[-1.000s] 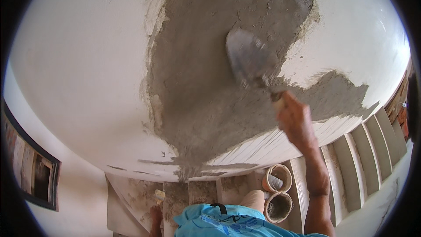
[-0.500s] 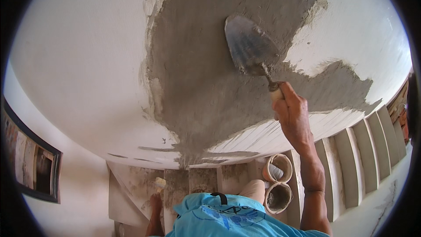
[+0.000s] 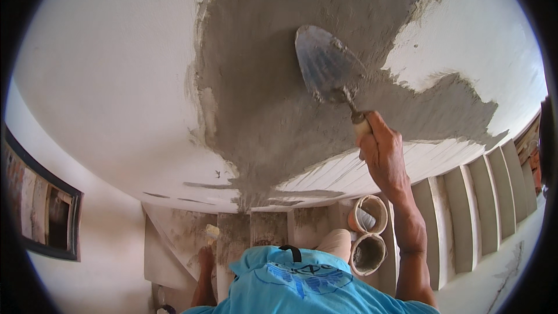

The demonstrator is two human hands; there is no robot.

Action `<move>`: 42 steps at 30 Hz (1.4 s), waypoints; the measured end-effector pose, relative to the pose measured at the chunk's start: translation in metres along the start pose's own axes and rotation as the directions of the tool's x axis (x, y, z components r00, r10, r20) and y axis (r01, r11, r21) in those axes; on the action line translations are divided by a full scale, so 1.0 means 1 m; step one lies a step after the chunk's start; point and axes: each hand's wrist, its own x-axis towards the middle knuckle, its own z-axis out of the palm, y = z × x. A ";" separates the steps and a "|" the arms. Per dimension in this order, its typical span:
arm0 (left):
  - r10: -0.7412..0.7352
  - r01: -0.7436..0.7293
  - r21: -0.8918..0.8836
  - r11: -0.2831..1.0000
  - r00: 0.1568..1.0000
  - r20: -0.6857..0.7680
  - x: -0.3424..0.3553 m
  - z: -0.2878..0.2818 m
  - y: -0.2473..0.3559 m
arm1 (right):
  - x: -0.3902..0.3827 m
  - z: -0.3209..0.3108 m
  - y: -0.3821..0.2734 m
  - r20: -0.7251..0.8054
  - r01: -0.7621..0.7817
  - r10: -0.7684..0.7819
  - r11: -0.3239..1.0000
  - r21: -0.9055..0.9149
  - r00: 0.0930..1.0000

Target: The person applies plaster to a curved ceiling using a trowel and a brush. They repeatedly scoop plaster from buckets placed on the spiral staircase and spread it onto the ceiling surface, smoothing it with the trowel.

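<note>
My right hand (image 3: 382, 154) is wrapped round the pale handle of a pointed trowel (image 3: 325, 64). The trowel's broad metal blade, smeared with mortar, lies against or very close to the grey wet plaster (image 3: 256, 93) on the white wall. Down by my left side, my left hand (image 3: 206, 257) is closed on a small brush (image 3: 211, 232) with a pale yellowish head pointing up. The brush's handle is mostly hidden by the hand.
Two mortar-stained buckets (image 3: 368, 254) stand by my leg; the farther holds something whitish. Concrete stairs (image 3: 459, 224) run off to the right. Dirty steps (image 3: 232, 232) lie below the wall. A dark-framed opening (image 3: 72, 227) is at the far left.
My right hand and the trowel have shifted slightly left and down in the picture. The left hand with the brush sits a little higher in view, as do the buckets.
</note>
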 end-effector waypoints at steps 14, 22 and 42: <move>-0.278 0.289 -0.239 0.927 0.957 0.077 -0.008 -0.002 0.012 | -0.043 0.047 0.042 0.162 0.066 -0.058 0.997 -0.045 0.985; -0.035 0.034 -0.027 0.999 0.999 -0.035 -0.006 -0.005 0.010 | -0.043 0.069 0.067 0.118 0.058 -0.035 0.980 -0.191 0.992; -0.332 0.364 -0.300 0.882 0.930 0.156 -0.003 0.010 0.003 | -0.065 0.063 0.052 0.060 -0.055 0.068 0.978 -0.201 0.996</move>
